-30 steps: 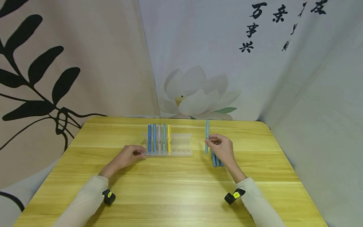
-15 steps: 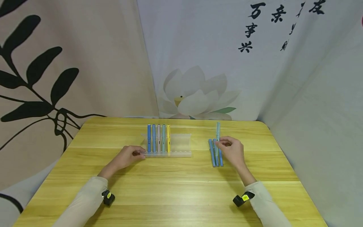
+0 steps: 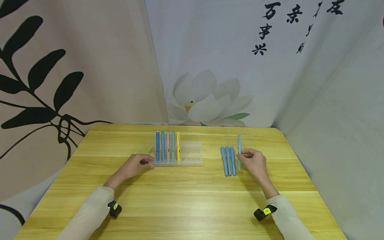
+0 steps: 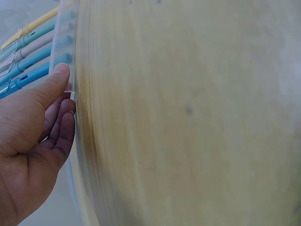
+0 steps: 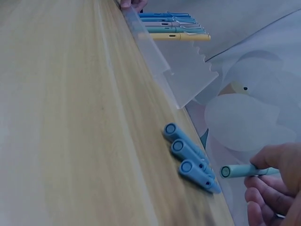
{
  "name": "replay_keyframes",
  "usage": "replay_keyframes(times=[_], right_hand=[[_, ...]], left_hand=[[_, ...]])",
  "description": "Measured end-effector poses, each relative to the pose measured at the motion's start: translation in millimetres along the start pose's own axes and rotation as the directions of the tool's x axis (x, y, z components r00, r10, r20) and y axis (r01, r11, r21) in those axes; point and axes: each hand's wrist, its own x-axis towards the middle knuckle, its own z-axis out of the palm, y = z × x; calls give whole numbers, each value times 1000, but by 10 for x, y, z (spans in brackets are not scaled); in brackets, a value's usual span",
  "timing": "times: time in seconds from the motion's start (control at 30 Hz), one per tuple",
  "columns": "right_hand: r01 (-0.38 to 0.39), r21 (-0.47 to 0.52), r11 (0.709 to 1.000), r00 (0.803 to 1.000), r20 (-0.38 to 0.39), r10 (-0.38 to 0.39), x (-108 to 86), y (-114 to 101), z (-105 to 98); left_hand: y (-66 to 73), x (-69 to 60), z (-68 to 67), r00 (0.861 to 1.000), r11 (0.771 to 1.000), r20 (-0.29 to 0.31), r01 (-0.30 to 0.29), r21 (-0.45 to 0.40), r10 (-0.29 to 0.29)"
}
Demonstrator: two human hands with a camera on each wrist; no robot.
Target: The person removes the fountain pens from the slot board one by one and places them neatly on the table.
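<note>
My left hand (image 3: 136, 166) grips the left end of a clear plastic pen rack (image 3: 192, 151). In the left wrist view its thumb (image 4: 59, 75) presses the rack's front strip, the other fingers curled below. Several pens stand in the rack's left part: two blue, a pale pinkish one, a green one and a yellow pen (image 3: 178, 146). To the right, my right hand (image 3: 255, 163) pinches a light teal pen (image 3: 239, 142) between thumb and fingers. Just left of it, three blue pens (image 3: 228, 161) lie side by side on the table; the right wrist view shows their round ends.
The wooden table (image 3: 186, 206) reaches back to a hanging cloth (image 3: 210, 40) printed with a lotus and dark characters. Another cloth with black leaves (image 3: 36, 66) hangs at the left. A dark wrist camera (image 3: 265, 212) sits on each sleeve.
My right hand has carried the teal pen rightward and slightly nearer, past the three blue pens to their right side. My left hand stays on the rack.
</note>
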Motion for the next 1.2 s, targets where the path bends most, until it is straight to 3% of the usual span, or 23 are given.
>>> replay_keyframes(times=[0.83,0.93,1.2], right_hand=[[-60,-160,985,995,68,72,17,193,40],[-61,-168,984,995,71,74,20,202,43],[-36,-196,980,997,64,50,31,217,54]], left_hand=[[16,-6,8,1000,1000,-15,-5,-11,4],[21,-9,5,1000,1000,-10,14,-15,-14],[2,-13,10,1000,1000,-17,-9,-18,9]])
